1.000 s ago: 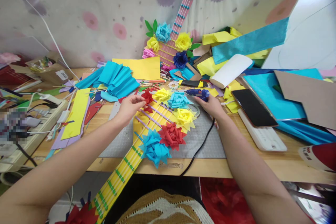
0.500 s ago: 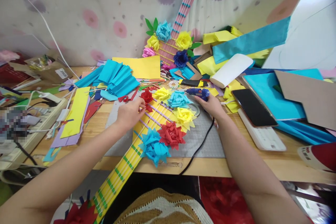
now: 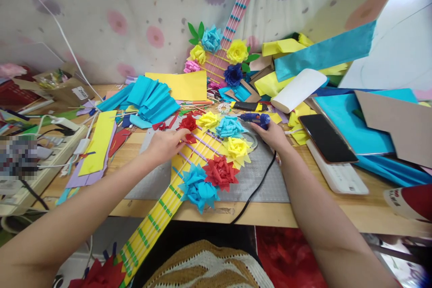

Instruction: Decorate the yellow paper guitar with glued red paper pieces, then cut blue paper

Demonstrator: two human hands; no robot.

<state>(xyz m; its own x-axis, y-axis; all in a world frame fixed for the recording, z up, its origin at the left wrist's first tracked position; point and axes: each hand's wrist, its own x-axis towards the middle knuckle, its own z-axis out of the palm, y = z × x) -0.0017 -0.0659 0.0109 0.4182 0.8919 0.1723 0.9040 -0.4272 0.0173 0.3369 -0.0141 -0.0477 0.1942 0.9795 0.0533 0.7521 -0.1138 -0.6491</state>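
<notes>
My left hand (image 3: 168, 145) is closed at the upper left edge of a yellow paper guitar (image 3: 178, 179), its fingertips pinching the lower petals of a red paper flower (image 3: 187, 121). My right hand (image 3: 272, 134) grips a blue hot glue gun (image 3: 255, 119), whose nozzle points left toward a light-blue paper flower (image 3: 230, 126). More paper flowers line the guitar's body: a yellow one (image 3: 208, 120), another yellow one (image 3: 237, 150), a red one (image 3: 221, 172) and a blue one (image 3: 200, 187). The guitar neck with green frets slants down past the table edge.
A grey cutting mat (image 3: 266, 184) lies beneath the guitar. The glue gun's black cord (image 3: 255, 191) hangs over the front edge. Blue crepe paper (image 3: 151, 101) and a power strip (image 3: 64, 157) are on the left; a phone (image 3: 327, 138) and red cup (image 3: 410, 201) on the right. Behind leans a pink paper guitar (image 3: 232, 22).
My left hand has turned slightly, with its fingers reaching a little further right over the red flower's lower petals. My right hand and the glue gun stay nearly where they were.
</notes>
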